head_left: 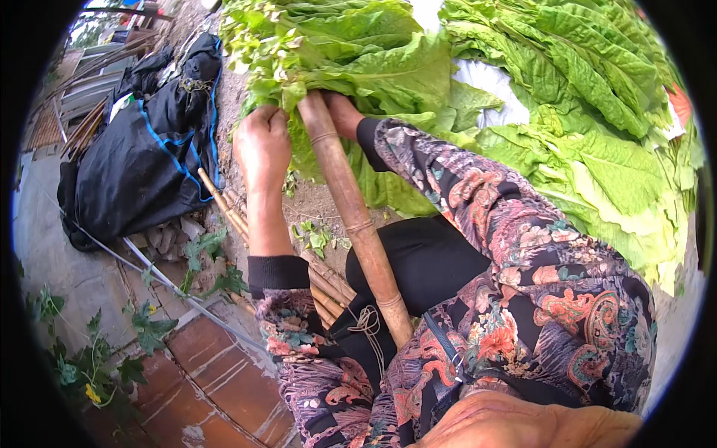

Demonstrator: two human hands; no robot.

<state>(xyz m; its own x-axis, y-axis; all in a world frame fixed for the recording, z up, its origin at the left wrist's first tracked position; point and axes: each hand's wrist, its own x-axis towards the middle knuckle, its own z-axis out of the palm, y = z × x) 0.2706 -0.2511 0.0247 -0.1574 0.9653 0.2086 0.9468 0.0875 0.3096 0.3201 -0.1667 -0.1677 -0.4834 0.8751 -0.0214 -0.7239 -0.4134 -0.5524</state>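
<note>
A bamboo pole [347, 201] slants from my lap up to a thick bunch of large green leaves [358, 52], whose stem ends bunch around its far end. My left hand [261, 145] is closed just left of the pole, against the stem ends; what its fingers pinch is hidden. On the pole's right side is my right hand [343, 116], its fingers out of sight behind the pole and under the leaves. Thin string [366, 321] hangs in loose loops by the pole's lower part, over my dark trousers.
More broad leaves [582, 164] lie heaped on the right over white cloth [489, 89]. A black sheet with blue edging [142, 164] covers something on the left. Several bamboo poles [325, 287] lie beneath my left arm. Vines [149, 325] grow beside brown tiles [224, 373].
</note>
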